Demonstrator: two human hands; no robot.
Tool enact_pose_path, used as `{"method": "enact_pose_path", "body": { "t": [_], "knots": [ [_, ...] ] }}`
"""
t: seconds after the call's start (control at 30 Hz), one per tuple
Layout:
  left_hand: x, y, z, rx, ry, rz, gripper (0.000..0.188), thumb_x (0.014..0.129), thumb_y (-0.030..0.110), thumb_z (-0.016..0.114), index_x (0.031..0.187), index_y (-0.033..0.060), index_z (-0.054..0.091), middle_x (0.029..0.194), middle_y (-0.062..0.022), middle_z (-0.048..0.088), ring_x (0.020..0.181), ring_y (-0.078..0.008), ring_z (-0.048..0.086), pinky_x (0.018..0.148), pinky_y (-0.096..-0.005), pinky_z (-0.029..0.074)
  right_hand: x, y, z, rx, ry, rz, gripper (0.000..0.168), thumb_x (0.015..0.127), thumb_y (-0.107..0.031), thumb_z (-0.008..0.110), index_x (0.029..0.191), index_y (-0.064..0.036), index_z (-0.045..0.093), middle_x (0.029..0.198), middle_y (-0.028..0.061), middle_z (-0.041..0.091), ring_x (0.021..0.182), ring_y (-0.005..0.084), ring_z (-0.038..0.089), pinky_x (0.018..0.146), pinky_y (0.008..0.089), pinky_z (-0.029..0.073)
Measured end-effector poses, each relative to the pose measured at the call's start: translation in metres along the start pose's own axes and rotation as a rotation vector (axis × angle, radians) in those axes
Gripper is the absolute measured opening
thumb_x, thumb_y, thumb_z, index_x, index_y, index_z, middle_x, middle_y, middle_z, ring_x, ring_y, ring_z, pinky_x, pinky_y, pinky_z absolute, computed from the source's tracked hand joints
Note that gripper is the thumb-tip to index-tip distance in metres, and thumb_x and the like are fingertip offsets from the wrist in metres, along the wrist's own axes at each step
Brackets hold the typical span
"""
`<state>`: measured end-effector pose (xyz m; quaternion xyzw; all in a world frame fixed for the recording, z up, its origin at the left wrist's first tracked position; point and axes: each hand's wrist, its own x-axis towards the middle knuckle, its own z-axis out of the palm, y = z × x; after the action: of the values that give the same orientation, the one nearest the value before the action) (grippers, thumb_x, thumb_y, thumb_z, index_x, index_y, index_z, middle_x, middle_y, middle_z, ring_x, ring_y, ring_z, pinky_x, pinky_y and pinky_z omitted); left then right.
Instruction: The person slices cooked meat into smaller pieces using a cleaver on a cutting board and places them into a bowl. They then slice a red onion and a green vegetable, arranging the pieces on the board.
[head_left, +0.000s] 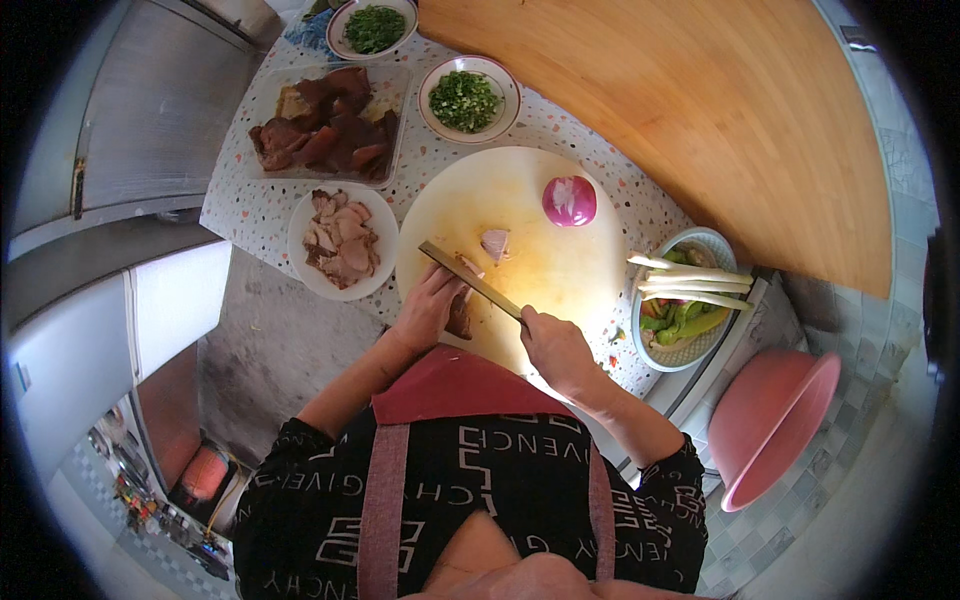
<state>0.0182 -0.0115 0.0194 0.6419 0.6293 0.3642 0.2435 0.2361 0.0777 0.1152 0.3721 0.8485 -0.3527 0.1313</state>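
Note:
My right hand (559, 351) grips the handle of a kitchen knife (472, 280), whose blade crosses the round cutting board (517, 176) up and to the left. Beside the blade, my left hand (429, 309) holds down a piece of brown cooked meat (459, 316). The fingers partly cover that piece. One cut slice of meat (495, 245) lies on the board just beyond the knife. Farther back on the board rests a purple onion (569, 201), peeled and shiny. To the left stands a white plate (297, 259) heaped with sliced meat (343, 238).
A clear plastic container (405, 112) holds large brown meat pieces. Two bowls contain chopped greens (465, 102) and leafy herbs (373, 30). At right, scallion stalks (694, 282) lie across a basket (641, 349) with green peppers (694, 324). A pink basin (761, 420) and a large wooden board (675, 112) stand nearby.

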Motion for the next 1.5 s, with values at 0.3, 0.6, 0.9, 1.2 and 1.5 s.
{"method": "enact_pose_path", "body": {
  "t": [0.3, 0.6, 0.9, 1.2, 1.5],
  "knots": [
    [-0.003, -0.008, 0.004, -0.044, 0.014, -0.052, 0.034, 0.081, -0.003, 0.060, 0.114, 0.0010, 0.070, 0.119, -0.0170, 0.064, 0.113, -0.0389, 0.060, 0.095, -0.0441, 0.051, 0.030, -0.004, 0.017, 0.012, -0.002, -0.018, 0.012, 0.096, -0.012, 0.050, 0.096, 0.000, 0.051, 0.075, 0.0218, 0.065, 0.069, 0.0400, 0.067, 0.061, 0.0483, 0.054],
    [0.000, -0.007, 0.005, -0.017, 0.060, -0.006, 0.032, 0.078, -0.008, 0.064, 0.108, -0.0009, 0.070, 0.115, -0.0171, 0.066, 0.111, -0.0383, 0.061, 0.093, -0.0427, 0.053, 0.017, -0.007, 0.010, 0.037, -0.057, 0.025, 0.011, 0.095, -0.010, 0.050, 0.097, 0.001, 0.051, 0.074, 0.0235, 0.064, 0.070, 0.0409, 0.068, 0.063, 0.0484, 0.055],
    [-0.003, -0.009, 0.003, -0.029, 0.039, -0.012, 0.031, 0.080, -0.004, 0.060, 0.110, -0.0008, 0.068, 0.117, -0.0176, 0.064, 0.114, -0.0382, 0.058, 0.095, -0.0440, 0.051, 0.001, -0.009, 0.002, -0.006, -0.050, 0.033, 0.010, 0.095, -0.010, 0.050, 0.095, 0.001, 0.050, 0.071, 0.0218, 0.064, 0.067, 0.0392, 0.067, 0.061, 0.0481, 0.055],
    [0.000, -0.002, -0.003, -0.027, 0.012, -0.015, 0.032, 0.079, -0.006, 0.063, 0.109, -0.0014, 0.070, 0.119, -0.0162, 0.066, 0.117, -0.0381, 0.060, 0.097, -0.0440, 0.051, 0.005, -0.006, 0.019, 0.008, -0.020, 0.013, 0.010, 0.094, -0.009, 0.050, 0.095, 0.001, 0.050, 0.070, 0.0210, 0.064, 0.067, 0.0389, 0.068, 0.061, 0.0472, 0.055],
    [0.001, 0.001, -0.005, -0.031, 0.037, -0.022, 0.028, 0.077, -0.007, 0.064, 0.104, -0.0005, 0.071, 0.113, -0.0155, 0.068, 0.109, -0.0369, 0.062, 0.094, -0.0428, 0.053, 0.011, -0.005, 0.025, -0.018, -0.015, 0.008, 0.008, 0.092, -0.005, 0.051, 0.096, 0.002, 0.050, 0.070, 0.0213, 0.065, 0.067, 0.0399, 0.068, 0.061, 0.0473, 0.056]
  ]
}}
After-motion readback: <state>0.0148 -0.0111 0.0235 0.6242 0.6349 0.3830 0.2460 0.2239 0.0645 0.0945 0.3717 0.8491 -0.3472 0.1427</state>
